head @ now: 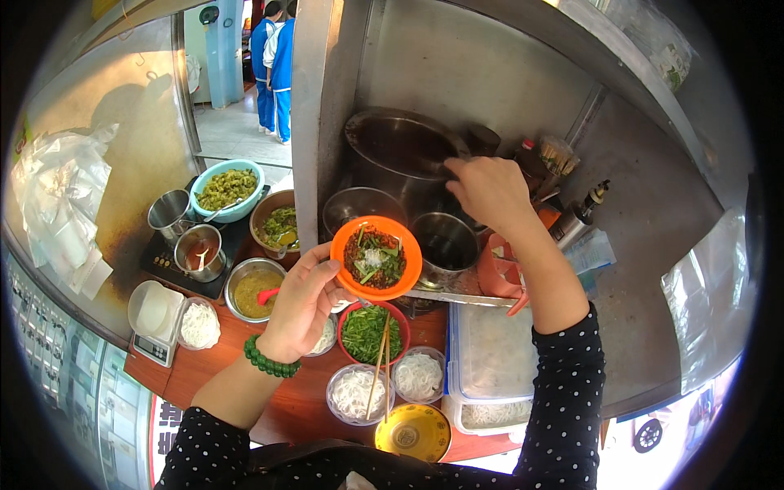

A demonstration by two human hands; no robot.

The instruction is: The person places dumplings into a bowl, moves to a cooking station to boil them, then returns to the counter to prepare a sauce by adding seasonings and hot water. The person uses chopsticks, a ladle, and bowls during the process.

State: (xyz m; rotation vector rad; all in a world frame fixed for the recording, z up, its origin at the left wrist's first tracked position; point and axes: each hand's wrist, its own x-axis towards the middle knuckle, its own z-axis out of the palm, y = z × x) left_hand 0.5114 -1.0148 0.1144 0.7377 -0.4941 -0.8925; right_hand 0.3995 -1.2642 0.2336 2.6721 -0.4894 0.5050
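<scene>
My left hand (306,306), with a green bead bracelet at the wrist, grips the rim of an orange bowl (414,278). Inside the bowl are a dark red chopped mixture, green pieces and a small white heap. Over the stove side, my right hand (490,190) has its fingers curled at the near right edge of a large dark pot (407,144). Whether those fingers hold anything is hidden. Just below that hand stands a smaller metal pot (447,245) with dark contents, and a metal basin (364,205) lies behind the orange bowl.
Chopsticks (384,361) lean across a red bowl (375,334) of chopped greens, near cups of white noodles (360,392) and a yellow bowl (413,432). Plastic boxes (493,352) stand right; a pink container (499,269) sits above them. At left are a kitchen scale (156,349) and a turquoise basin (228,213).
</scene>
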